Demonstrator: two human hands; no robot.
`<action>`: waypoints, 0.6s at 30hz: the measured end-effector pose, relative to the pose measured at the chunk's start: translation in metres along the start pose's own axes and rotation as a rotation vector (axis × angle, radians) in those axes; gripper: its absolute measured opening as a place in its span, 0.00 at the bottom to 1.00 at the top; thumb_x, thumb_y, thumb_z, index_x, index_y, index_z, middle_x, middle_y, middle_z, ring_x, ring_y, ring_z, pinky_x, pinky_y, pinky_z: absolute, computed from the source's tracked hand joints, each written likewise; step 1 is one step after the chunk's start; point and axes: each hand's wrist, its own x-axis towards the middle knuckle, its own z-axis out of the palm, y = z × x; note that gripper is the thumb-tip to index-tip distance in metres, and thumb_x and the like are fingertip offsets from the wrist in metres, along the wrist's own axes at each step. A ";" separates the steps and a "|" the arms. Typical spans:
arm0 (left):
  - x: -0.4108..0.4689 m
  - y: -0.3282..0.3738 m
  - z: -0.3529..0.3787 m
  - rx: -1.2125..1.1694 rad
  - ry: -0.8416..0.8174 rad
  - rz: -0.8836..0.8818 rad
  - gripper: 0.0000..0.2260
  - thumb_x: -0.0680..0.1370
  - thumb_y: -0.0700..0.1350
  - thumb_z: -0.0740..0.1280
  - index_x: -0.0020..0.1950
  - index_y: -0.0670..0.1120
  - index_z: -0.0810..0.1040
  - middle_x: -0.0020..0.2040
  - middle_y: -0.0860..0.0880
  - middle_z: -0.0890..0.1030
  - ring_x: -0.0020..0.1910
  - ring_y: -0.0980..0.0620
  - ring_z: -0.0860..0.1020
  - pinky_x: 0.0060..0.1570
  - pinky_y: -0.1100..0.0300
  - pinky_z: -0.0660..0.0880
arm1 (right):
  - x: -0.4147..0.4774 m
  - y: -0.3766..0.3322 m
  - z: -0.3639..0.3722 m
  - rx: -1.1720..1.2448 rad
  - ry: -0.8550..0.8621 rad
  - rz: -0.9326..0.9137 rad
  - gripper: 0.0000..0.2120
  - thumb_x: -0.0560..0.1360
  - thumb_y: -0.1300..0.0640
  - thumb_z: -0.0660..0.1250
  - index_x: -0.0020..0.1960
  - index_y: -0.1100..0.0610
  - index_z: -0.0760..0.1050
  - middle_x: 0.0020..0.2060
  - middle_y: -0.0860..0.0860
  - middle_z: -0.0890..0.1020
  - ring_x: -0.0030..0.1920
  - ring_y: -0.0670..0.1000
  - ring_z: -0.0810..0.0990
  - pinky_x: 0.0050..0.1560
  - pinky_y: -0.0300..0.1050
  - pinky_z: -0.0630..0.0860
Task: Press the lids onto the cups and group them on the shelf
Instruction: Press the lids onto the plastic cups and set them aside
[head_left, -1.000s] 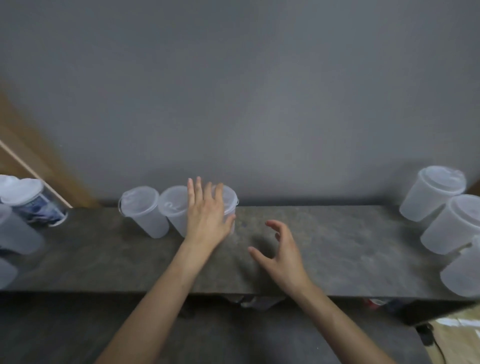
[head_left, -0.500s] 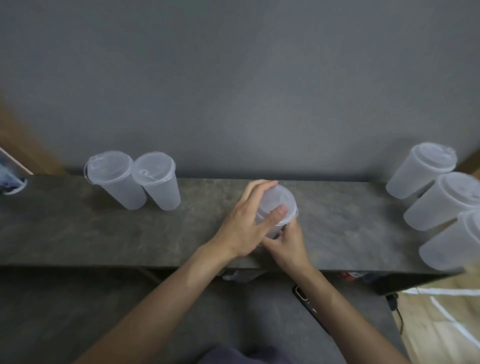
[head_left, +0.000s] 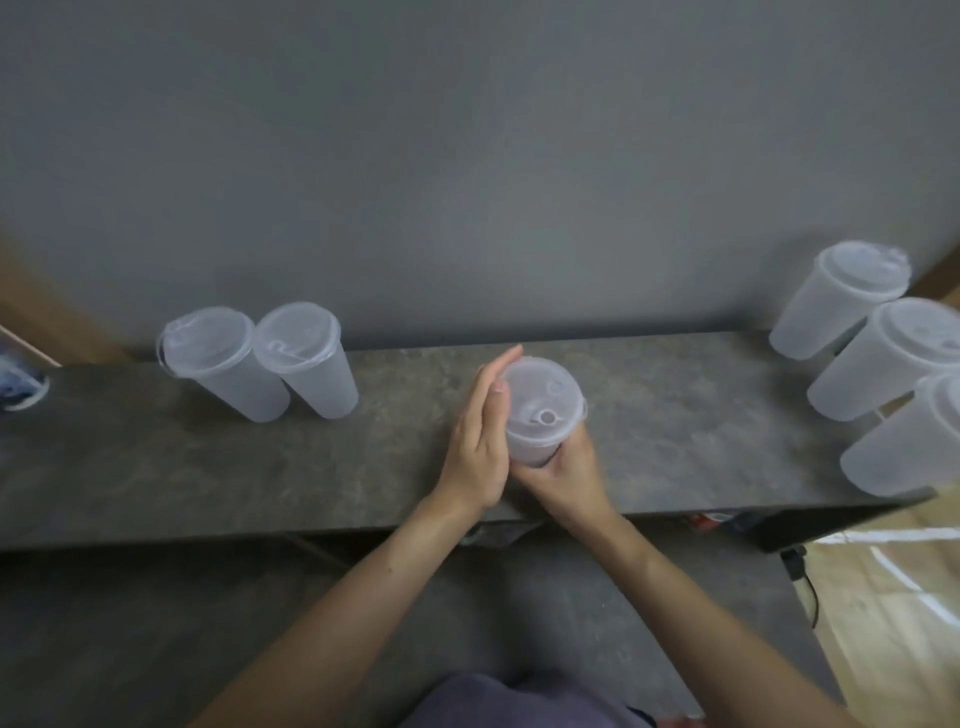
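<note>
A translucent plastic cup with its lid on top stands in the middle of the dark stone shelf. My right hand grips the cup's lower body from the near side. My left hand lies flat against the cup's left side with straight fingers. Two lidded cups stand side by side at the left. Three more lidded cups are clustered at the shelf's right end.
A grey wall rises right behind the shelf. A blue-and-white object peeks in at the far left edge. Below the shelf's right end are a plug and cable and a wooden floor.
The cup went from beside the two left cups to the shelf's middle. My left hand came off the lid and now lies flat at the cup's side; my right hand took the cup's body.
</note>
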 end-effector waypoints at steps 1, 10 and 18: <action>0.000 0.000 0.002 0.013 0.006 0.007 0.17 0.86 0.46 0.52 0.72 0.49 0.73 0.70 0.52 0.77 0.70 0.56 0.74 0.71 0.60 0.68 | -0.002 0.000 0.003 0.000 0.025 0.005 0.43 0.66 0.46 0.84 0.74 0.54 0.68 0.66 0.50 0.80 0.67 0.50 0.79 0.66 0.54 0.78; 0.030 0.013 -0.004 -0.258 -0.140 -0.189 0.17 0.85 0.43 0.56 0.64 0.37 0.80 0.59 0.42 0.85 0.60 0.48 0.82 0.60 0.61 0.75 | 0.005 0.008 -0.006 -0.033 -0.096 0.039 0.40 0.67 0.62 0.80 0.75 0.56 0.67 0.66 0.53 0.79 0.67 0.52 0.79 0.67 0.58 0.77; 0.019 0.002 0.008 -0.127 0.109 -0.095 0.15 0.83 0.49 0.56 0.61 0.52 0.81 0.59 0.54 0.84 0.61 0.55 0.80 0.61 0.61 0.75 | -0.004 0.009 -0.002 0.017 0.012 0.069 0.41 0.67 0.58 0.84 0.73 0.51 0.67 0.65 0.45 0.80 0.65 0.44 0.79 0.65 0.47 0.78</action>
